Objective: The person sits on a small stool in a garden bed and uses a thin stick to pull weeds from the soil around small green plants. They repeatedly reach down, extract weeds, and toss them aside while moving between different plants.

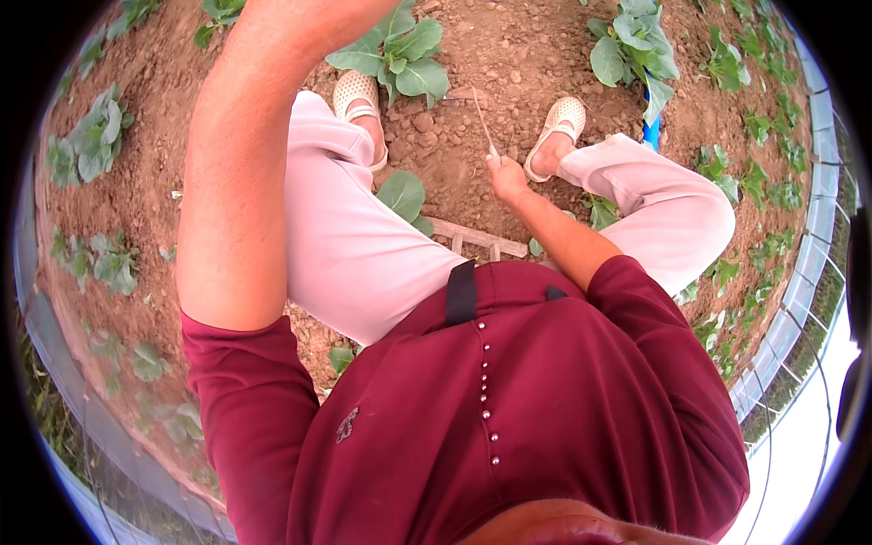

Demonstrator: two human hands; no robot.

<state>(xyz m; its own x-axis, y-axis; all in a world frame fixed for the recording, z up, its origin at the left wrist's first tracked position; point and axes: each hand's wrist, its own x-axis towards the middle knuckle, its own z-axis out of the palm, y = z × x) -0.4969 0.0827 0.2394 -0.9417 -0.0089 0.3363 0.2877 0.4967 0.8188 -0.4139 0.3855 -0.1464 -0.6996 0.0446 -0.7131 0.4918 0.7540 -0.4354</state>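
Note:
My right hand (507,178) is closed around the light grip of a slim hand tool (483,122). The tool's far end bends to the left, low over the soil (436,143) between my feet; its exact kind is unclear. My left forearm (238,136) is raised across the left of the view, and the left hand lies beyond the top edge. Just under that arm's upper end grows a broad-leaved cabbage-like plant (409,58), close to my left shoe (357,95). My right shoe (562,126) stands to the right of the tool.
A low wooden frame, perhaps a stool (477,238), shows beneath me. One young plant (402,194) grows beside my left leg. A larger plant (633,48) stands at upper right over a blue pipe (652,129). Plastic sheeting (821,136) edges the plot.

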